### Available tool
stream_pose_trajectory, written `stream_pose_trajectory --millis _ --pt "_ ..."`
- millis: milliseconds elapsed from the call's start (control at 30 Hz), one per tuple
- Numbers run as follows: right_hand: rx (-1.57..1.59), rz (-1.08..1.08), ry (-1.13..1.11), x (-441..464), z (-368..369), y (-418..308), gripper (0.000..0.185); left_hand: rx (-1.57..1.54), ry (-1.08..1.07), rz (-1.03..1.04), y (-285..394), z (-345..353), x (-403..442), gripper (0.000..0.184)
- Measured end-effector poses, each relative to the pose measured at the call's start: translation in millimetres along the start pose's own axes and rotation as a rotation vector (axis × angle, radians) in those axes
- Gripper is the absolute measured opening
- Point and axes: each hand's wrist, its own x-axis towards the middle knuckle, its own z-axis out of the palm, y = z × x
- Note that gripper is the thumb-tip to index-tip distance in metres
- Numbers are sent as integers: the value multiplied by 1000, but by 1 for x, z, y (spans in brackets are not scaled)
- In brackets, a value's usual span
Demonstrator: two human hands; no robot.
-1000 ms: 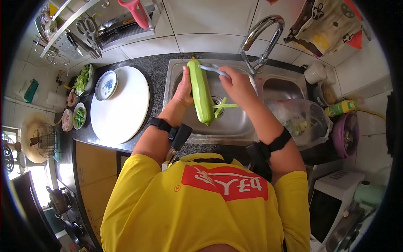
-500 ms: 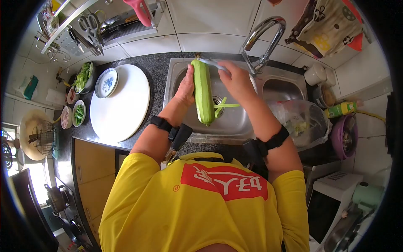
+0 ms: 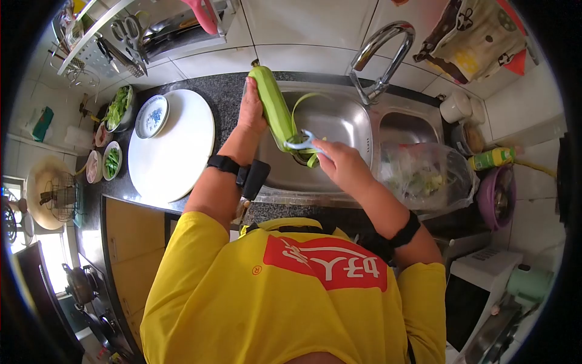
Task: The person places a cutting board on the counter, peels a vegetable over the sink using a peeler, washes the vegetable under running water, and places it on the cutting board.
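Observation:
My left hand (image 3: 251, 111) is wrapped around the side of a long pale green gourd (image 3: 274, 107), which tilts over the left part of the steel sink (image 3: 339, 130). Its stem end points up toward the wall. In my right hand (image 3: 347, 166) is a light blue peeler (image 3: 305, 142), its head against the gourd's lower end. A thin strip of green peel (image 3: 295, 112) curls off the gourd's right side. More peel (image 3: 313, 161) lies or hangs just below the peeler; the drain is mostly hidden there.
A chrome faucet (image 3: 383, 60) arches behind the sink. To the left are a round white board (image 3: 176, 170) with a patterned dish (image 3: 151, 116), and bowls of chopped greens (image 3: 112, 160). A clear plastic bag (image 3: 433, 176) and a purple basin (image 3: 497, 197) sit at right.
The peeler has moved down from the gourd's stem end to its lower end, with my right hand. My left hand and the gourd have shifted left, and the gourd leans more.

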Motion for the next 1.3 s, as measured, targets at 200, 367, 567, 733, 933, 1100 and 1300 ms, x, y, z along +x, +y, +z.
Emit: stream_pose_trajectory --millis 200,367,567,733,933,1100,1300 --pt "-157 9 -109 -23 11 45 26 -206 177 44 1 -14 16 60" --pt "493 665 11 4 5 46 51 -369 46 -90 -5 -11 6 68" --pt "1174 868 -30 26 14 6 71 -454 -21 -134 -22 12 -5 78" --pt "1200 794 49 25 20 -2 67 -299 -79 -189 -25 17 -15 86" --pt "863 624 189 22 35 -13 73 -190 -38 -210 -18 30 -39 74" --pt "560 365 149 22 31 16 53 -143 5 -142 -21 19 -40 70" --pt "161 310 150 62 -15 16 27 -96 -154 -262 -17 14 -46 58"
